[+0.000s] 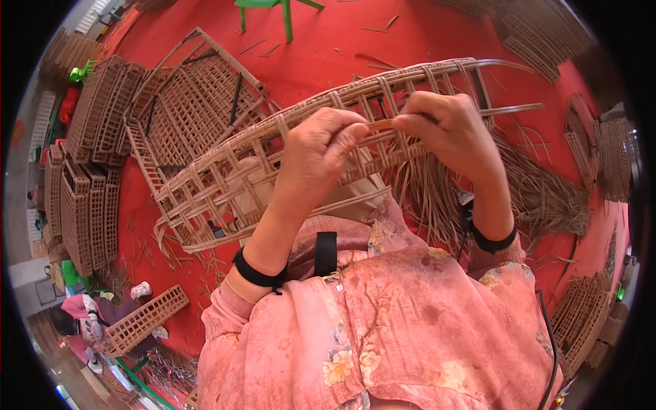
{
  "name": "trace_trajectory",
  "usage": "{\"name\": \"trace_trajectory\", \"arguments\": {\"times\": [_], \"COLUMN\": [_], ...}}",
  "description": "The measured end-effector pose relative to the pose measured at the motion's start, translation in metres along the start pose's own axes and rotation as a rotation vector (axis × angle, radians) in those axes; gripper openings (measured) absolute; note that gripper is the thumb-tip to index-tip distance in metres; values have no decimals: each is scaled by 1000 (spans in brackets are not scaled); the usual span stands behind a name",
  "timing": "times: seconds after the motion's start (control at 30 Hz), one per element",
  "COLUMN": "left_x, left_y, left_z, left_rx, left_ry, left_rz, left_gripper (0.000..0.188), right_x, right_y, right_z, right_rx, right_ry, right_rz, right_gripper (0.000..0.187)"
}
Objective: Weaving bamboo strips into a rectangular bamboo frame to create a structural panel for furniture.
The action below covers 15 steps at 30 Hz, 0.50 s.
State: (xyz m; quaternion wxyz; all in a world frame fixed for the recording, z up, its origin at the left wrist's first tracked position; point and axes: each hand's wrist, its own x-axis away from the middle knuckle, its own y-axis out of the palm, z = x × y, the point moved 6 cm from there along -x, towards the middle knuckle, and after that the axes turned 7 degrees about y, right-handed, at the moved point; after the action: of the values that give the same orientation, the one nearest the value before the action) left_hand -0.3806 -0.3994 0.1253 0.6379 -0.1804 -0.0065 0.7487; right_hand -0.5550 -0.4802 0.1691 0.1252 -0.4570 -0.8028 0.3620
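Observation:
Across my lap lies a long woven rattan frame (225, 171), open-latticed, with bare metal rods (509, 108) sticking out at its right end. Above its middle, a short brown rattan strip (381, 126) spans between my two hands. My left hand (320, 154) pinches one end of it, thumb against curled fingers. The other end sits in the closed fingers of my right hand (447, 130). Part of the frame is hidden behind my hands. Beyond the frame's right half, a bundle of loose rattan strips (540, 181) spreads over the floor.
A woven lattice basket (198, 102) stands on the red floor (328, 41) at the far left. Stacked woven panels (85, 212) line the left side. Further stacks (581, 311) stand at right. A green stool (287, 17) is ahead. At lower left, another person (85, 321) handles a panel.

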Motion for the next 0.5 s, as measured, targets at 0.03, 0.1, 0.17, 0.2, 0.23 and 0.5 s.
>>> {"name": "trace_trajectory", "arguments": {"times": [0.03, 0.1, 0.17, 0.2, 0.23, 0.5], "left_x": [1, 4, 12, 15, 14, 5], "left_y": [0, -6, -17, -19, -18, -2], "left_z": [-6, 3, 2, 0, 1, -10], "left_rx": [50, -9, -97, -82, -86, -161], "left_ry": [-149, -103, -85, -114, -115, -155], "left_rz": [45, 77, 233, 252, 250, 140], "left_gripper": [10, 12, 16, 19, 19, 16], "right_x": [-1, -4, -8, -9, -11, -35], "right_y": [3, 14, 22, 27, 29, 48], "right_z": [4, 14, 17, 17, 16, 11], "right_rx": [-23, -7, 106, 157, 152, 285], "right_ry": [10, 115, 39, 19, 19, -47], "right_rz": [-22, -51, -5, 3, 5, -428], "right_gripper": [25, 26, 24, 27, 27, 23]}}
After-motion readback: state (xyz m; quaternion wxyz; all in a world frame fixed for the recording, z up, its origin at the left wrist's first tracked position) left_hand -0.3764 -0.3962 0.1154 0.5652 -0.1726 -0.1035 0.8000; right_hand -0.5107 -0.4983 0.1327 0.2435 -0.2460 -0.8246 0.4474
